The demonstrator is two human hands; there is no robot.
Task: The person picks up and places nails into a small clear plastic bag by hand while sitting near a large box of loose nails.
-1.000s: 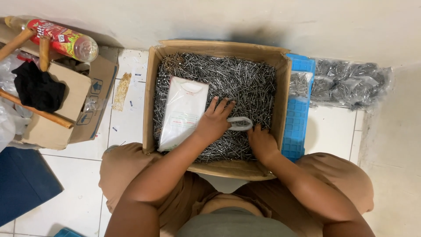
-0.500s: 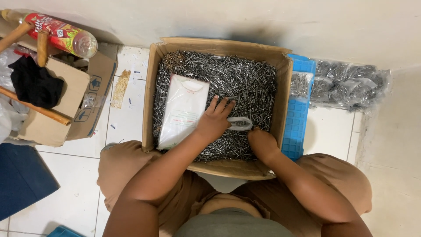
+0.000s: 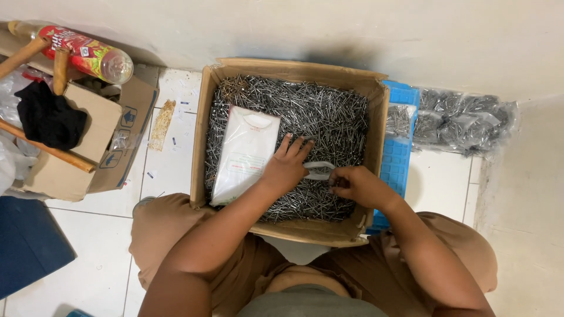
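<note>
An open cardboard box (image 3: 200, 141) on the floor is filled with several loose steel nails (image 3: 329, 111). A white plastic packet (image 3: 244, 152) lies on the nails at the left. My left hand (image 3: 288, 167) rests on the nails beside that packet and holds one end of a small clear plastic bag (image 3: 318, 171). My right hand (image 3: 355, 185) pinches the bag's other end, with some nails in its fingers.
A blue plastic tray (image 3: 399, 158) holding nails sits right of the box. Clear bags of packed nails (image 3: 464, 120) lie by the wall. At the left stand a cardboard box (image 3: 88, 147) with black cloth, wooden sticks and a plastic bottle (image 3: 88, 56). My knees flank the box.
My right hand has shifted up and toward the left hand, closing on the small clear bag. My left hand has stayed in place on the nails.
</note>
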